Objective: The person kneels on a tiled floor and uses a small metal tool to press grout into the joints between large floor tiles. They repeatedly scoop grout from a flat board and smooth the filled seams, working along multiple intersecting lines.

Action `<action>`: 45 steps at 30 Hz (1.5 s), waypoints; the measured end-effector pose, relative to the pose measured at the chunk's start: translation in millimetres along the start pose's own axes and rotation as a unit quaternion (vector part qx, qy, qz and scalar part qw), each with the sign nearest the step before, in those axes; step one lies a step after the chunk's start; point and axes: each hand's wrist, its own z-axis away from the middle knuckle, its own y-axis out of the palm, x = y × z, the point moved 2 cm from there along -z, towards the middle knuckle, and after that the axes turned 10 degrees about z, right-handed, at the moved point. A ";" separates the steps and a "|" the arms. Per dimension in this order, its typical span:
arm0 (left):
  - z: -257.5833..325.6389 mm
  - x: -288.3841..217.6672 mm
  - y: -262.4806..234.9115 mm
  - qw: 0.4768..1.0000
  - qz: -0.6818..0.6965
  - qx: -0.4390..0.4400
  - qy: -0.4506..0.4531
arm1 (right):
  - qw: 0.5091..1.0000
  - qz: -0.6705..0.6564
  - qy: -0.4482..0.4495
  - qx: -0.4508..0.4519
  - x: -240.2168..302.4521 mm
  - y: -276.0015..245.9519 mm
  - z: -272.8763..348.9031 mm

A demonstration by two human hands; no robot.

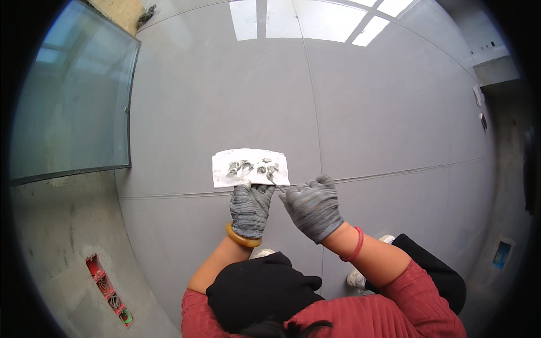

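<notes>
My left hand [249,209], in a grey knit glove, is closed on the near edge of a folded white sheet [222,161]; whether it is paper or cloth I cannot tell. Several dark grey smears or dabs [241,168] lie across its upper face. My right hand [313,208], gloved alike, is closed around a thin dark tool [278,186]. That tool slants up and left, its tip at the dabs near the sheet's right end. The fist hides its handle, so its kind cannot be told.
Large grey floor tiles with straight seams [315,112] spread below. A framed glass pane [79,101] stands at the left. Red wall boxes with wires [108,290] sit in the bare wall at lower left. Small items [483,121] lie by the right wall.
</notes>
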 end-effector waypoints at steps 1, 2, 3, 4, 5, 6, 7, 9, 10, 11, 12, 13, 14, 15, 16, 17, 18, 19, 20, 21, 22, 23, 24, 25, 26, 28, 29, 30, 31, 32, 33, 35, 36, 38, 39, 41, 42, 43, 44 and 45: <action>0.3 1.7 -1.8 1.000 -0.007 -0.020 0.003 | 1.000 0.007 -0.017 -0.004 7.7 4.9 -8.7; 0.6 2.7 -2.1 1.000 -0.005 -0.008 -0.001 | 0.999 0.014 -0.035 -0.027 14.1 8.8 -16.1; 0.7 3.9 -2.7 1.000 -0.004 -0.015 -0.006 | 0.997 0.035 -0.057 -0.040 20.4 11.6 -18.7; 0.8 4.6 -3.0 1.000 0.004 -0.019 -0.013 | 0.994 0.060 -0.085 -0.030 25.5 14.7 -19.8; 0.6 3.6 -4.3 0.997 -0.049 -0.057 0.015 | 0.995 0.047 -0.083 -0.035 29.0 16.6 -21.7; 1.6 3.1 -4.5 0.997 -0.046 -0.059 0.015 | 0.990 0.044 -0.092 -0.097 32.3 15.0 -21.3; 1.9 3.6 -4.1 0.997 -0.050 -0.063 0.014 | 0.987 0.046 -0.101 -0.116 34.1 14.1 -19.0; 1.9 4.0 -3.1 0.994 -0.065 -0.082 0.037 | 0.985 0.052 -0.124 -0.107 33.5 13.8 -13.1; 1.5 3.7 -2.4 0.990 -0.077 -0.099 0.062 | 0.986 0.052 -0.138 -0.080 31.6 15.2 -8.2; 1.3 4.9 -1.1 0.987 -0.095 -0.099 0.082 | 0.986 0.050 -0.153 -0.051 27.5 18.2 -2.0; 1.1 3.0 1.1 0.990 -0.082 -0.075 0.084 | 0.982 0.051 -0.179 -0.017 23.0 23.2 5.6; 0.3 2.2 3.2 0.991 -0.083 -0.046 0.091 | 0.989 -0.030 -0.136 -0.052 10.6 29.4 9.3; -0.3 -0.4 4.3 0.990 -0.086 -0.036 0.105 | 0.988 -0.101 -0.090 -0.079 -1.7 36.4 19.4; -2.2 -3.2 6.3 0.988 -0.088 -0.001 0.125 | 0.988 -0.149 -0.037 -0.011 -15.6 49.7 28.7; -3.5 -5.8 6.9 0.985 -0.103 0.007 0.140 | 0.981 -0.191 0.008 -0.014 -29.8 62.2 39.5; -3.3 -8.1 5.9 0.986 -0.097 -0.011 0.135 | 0.947 -0.292 0.117 0.066 -42.9 78.0 54.5; -3.8 -9.5 5.9 0.985 -0.104 -0.010 0.138 | 0.893 -0.381 0.214 0.113 -56.5 93.5 68.3; -3.6 -11.6 5.1 0.986 -0.098 -0.018 0.130 | 0.859 -0.408 0.278 0.138 -68.0 107.2 78.9; -3.0 -12.3 4.6 0.987 -0.097 -0.019 0.123 | 0.817 -0.413 0.357 0.187 -77.2 120.9 90.0; -2.5 -13.2 3.5 0.987 -0.096 -0.040 0.123 | 0.805 -0.445 0.360 0.157 -84.8 130.4 94.6; -2.2 -13.1 3.9 0.988 -0.098 -0.023 0.117 | 0.790 -0.458 0.379 0.152 -93.4 139.7 97.3; -2.4 -13.0 3.7 0.988 -0.099 -0.024 0.117 | 0.778 -0.460 0.403 0.148 -100.0 147.4 98.8; -2.6 -12.9 4.1 0.987 -0.105 -0.018 0.119 | 0.778 -0.463 0.399 0.145 -104.1 153.3 98.2; -3.0 -12.8 4.8 0.987 -0.104 -0.010 0.122 | 0.783 -0.456 0.400 0.141 -107.5 157.8 96.3; -3.6 -12.7 4.4 0.988 -0.097 -0.030 0.119 | 0.786 -0.453 0.399 0.134 -110.2 161.2 94.0; -4.7 -13.3 5.8 0.988 -0.094 -0.023 0.117 | 0.782 -0.442 0.409 0.158 -112.9 166.4 90.7; -5.5 -13.4 6.3 0.989 -0.095 -0.025 0.113 | 0.777 -0.442 0.415 0.170 -113.1 168.4 89.5; -6.0 -13.7 6.9 0.989 -0.098 -0.024 0.112 | 0.773 -0.438 0.420 0.185 -113.0 170.0 89.2; -6.3 -13.9 7.4 0.988 -0.100 -0.022 0.112 | 0.768 -0.444 0.425 0.178 -113.2 171.2 88.1; -6.3 -14.0 7.9 0.988 -0.101 -0.020 0.111 | 0.764 -0.448 0.429 0.175 -113.0 172.5 87.4; -6.2 -14.0 8.5 0.988 -0.103 -0.017 0.111 | 0.765 -0.449 0.428 0.172 -113.1 173.4 86.6; -5.8 -13.7 9.8 0.989 -0.104 -0.014 0.109 | 0.756 -0.462 0.429 0.179 -112.5 175.4 85.6; -5.7 -13.7 10.5 0.989 -0.104 -0.013 0.107 | 0.757 -0.454 0.434 0.181 -112.3 175.9 84.9; -5.9 -13.2 12.0 0.989 -0.103 -0.009 0.104 | 0.744 -0.473 0.441 0.169 -111.5 176.5 83.4; -6.2 -13.1 12.8 0.989 -0.103 -0.004 0.103 | 0.738 -0.470 0.451 0.174 -111.1 176.6 82.8; -7.0 -13.0 13.9 0.990 -0.102 0.002 0.099 | 0.737 -0.475 0.451 0.165 -110.8 175.7 81.4; -7.7 -12.5 14.3 0.990 -0.101 0.004 0.098 | 0.740 -0.470 0.451 0.168 -111.1 175.1 81.2; -8.0 -13.0 14.3 0.990 -0.100 0.001 0.100 | 0.736 -0.475 0.452 0.168 -111.1 174.6 80.7; -8.5 -12.6 14.6 0.990 -0.099 0.005 0.096 | 0.737 -0.475 0.452 0.168 -111.5 174.0 80.3; -8.9 -12.7 14.6 0.991 -0.099 0.005 0.095 | 0.742 -0.469 0.451 0.164 -111.8 173.4 79.7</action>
